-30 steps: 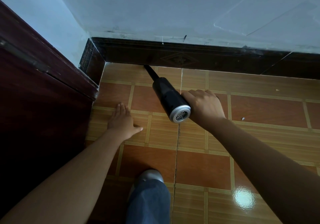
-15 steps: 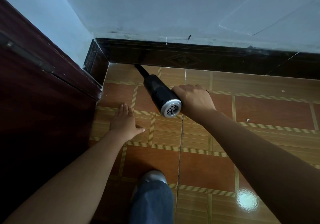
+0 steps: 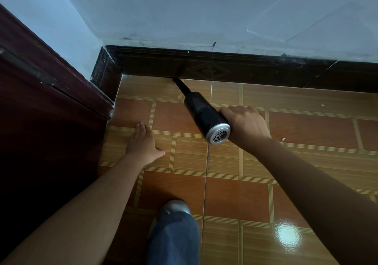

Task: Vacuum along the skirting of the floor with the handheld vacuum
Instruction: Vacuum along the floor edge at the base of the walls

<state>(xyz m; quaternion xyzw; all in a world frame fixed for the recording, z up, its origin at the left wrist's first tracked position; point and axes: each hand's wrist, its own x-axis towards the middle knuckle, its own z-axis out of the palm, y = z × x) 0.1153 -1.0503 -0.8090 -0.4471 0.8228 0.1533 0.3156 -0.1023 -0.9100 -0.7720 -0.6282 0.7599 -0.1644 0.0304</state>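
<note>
The black handheld vacuum (image 3: 201,113) with a silver vented rear end lies slanted over the tiled floor (image 3: 306,133). Its narrow nozzle tip (image 3: 176,80) touches the foot of the dark brown skirting (image 3: 245,71), a little right of the room corner. My right hand (image 3: 246,122) grips the vacuum's handle from the right; the handle itself is hidden under the fingers. My left hand (image 3: 143,143) rests flat on the floor to the left, fingers straight and pointing toward the wall.
A dark red door (image 3: 41,121) stands along the left side, close to my left hand. My knee in blue jeans and a grey shoe (image 3: 173,207) are at the bottom centre. Small white crumbs (image 3: 283,139) lie on the tiles to the right.
The nozzle slid left toward the corner along the skirting, then back to the right. My left hand stayed flat in place.
</note>
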